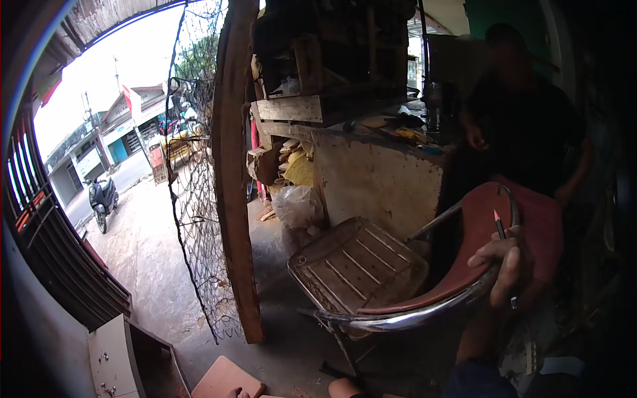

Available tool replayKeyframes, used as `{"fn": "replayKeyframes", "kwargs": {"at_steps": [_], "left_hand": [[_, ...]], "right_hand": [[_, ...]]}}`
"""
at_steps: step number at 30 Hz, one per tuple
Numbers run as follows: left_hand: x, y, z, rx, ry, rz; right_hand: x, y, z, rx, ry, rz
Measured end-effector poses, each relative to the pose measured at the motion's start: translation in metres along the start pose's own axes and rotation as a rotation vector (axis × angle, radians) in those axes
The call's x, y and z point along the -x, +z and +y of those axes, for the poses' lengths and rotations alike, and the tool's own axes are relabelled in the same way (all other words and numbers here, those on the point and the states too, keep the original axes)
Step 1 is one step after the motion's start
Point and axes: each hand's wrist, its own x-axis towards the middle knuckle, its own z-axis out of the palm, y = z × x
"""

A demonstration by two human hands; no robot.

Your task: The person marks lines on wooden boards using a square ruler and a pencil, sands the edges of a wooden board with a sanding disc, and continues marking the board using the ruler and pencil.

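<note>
My right hand [501, 262] is raised at the right, with a dark pencil [499, 224] between its fingers, reddish tip pointing up. A ring shows on one finger. Just behind it curves the red backrest [474, 229] of a metal-framed chair, whose brown slatted seat [361, 268] is tilted. At the bottom edge, only the fingertips of my left hand [239, 393] show, by a pinkish board [227, 379]; whether they hold anything is hidden.
A person [524, 113] in dark clothing is behind the chair. A cluttered counter [378, 176], a wooden post [235, 172] with wire mesh [196, 199], and an open drawer unit [116, 355] stand around. Outside, a motorbike [102, 199] is parked.
</note>
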Motion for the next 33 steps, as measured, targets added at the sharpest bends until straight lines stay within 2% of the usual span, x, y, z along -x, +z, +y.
{"fn": "replayKeyframes", "kwargs": {"at_steps": [2,3,4,5,6,7,9,10,13,15,16,18,19,21,23,26,27,28,29,33], "left_hand": [[-0.048,0.023,0.104,0.198,0.287,-0.109],[-0.068,0.044,0.154,0.291,0.445,0.033],[-0.084,0.043,0.207,0.290,0.505,-0.081],[-0.096,0.051,0.254,0.267,0.649,-0.069],[-0.108,0.064,0.295,0.378,0.715,-0.139],[-0.118,0.081,0.328,0.362,0.791,-0.146],[-0.139,0.125,0.371,0.267,0.898,-0.160],[-0.144,0.147,0.381,0.156,0.905,-0.133],[-0.143,0.202,0.363,-0.029,0.890,-0.117],[-0.141,0.213,0.373,-0.102,0.891,-0.130],[-0.142,0.216,0.371,-0.136,0.871,-0.159],[-0.141,0.211,0.368,-0.190,0.843,-0.201],[-0.141,0.213,0.369,-0.200,0.831,-0.194],[-0.143,0.212,0.373,-0.228,0.828,-0.191],[-0.144,0.210,0.371,-0.211,0.818,-0.213],[-0.147,0.213,0.368,-0.241,0.840,-0.207],[-0.147,0.212,0.368,-0.223,0.831,-0.195],[-0.147,0.211,0.369,-0.217,0.814,-0.202],[-0.148,0.211,0.366,-0.232,0.811,-0.211],[-0.152,0.212,0.366,-0.174,0.811,-0.184]], "right_hand": [[0.001,-0.001,0.007,0.027,-0.101,0.008],[-0.001,-0.005,0.011,0.027,-0.143,-0.001],[-0.002,-0.008,0.014,0.027,-0.184,-0.010],[-0.005,-0.015,0.013,-0.007,-0.063,-0.114],[-0.014,-0.019,0.009,-0.019,0.001,-0.183],[-0.023,-0.022,0.004,-0.026,0.066,-0.250],[-0.045,-0.021,-0.005,0.077,0.136,-0.499],[-0.037,-0.017,0.001,0.064,0.132,-0.362],[-0.043,-0.030,0.025,-0.001,0.124,-0.429],[-0.046,-0.035,0.036,0.036,0.178,-0.459],[-0.049,-0.037,0.034,0.098,0.198,-0.535],[-0.062,-0.042,0.035,0.015,0.416,-0.735],[-0.072,-0.034,0.041,0.009,0.427,-0.740],[-0.102,-0.010,0.056,0.018,0.505,-1.020],[-0.151,0.040,0.087,0.190,0.268,-1.148],[-0.193,0.130,0.159,0.365,0.037,-1.122],[-0.206,0.158,0.198,0.553,-0.152,-1.201],[-0.212,0.188,0.226,0.674,-0.061,-1.217],[-0.219,0.218,0.251,0.814,-0.067,-1.248],[-0.203,0.309,0.359,1.006,0.061,-1.146]]}}
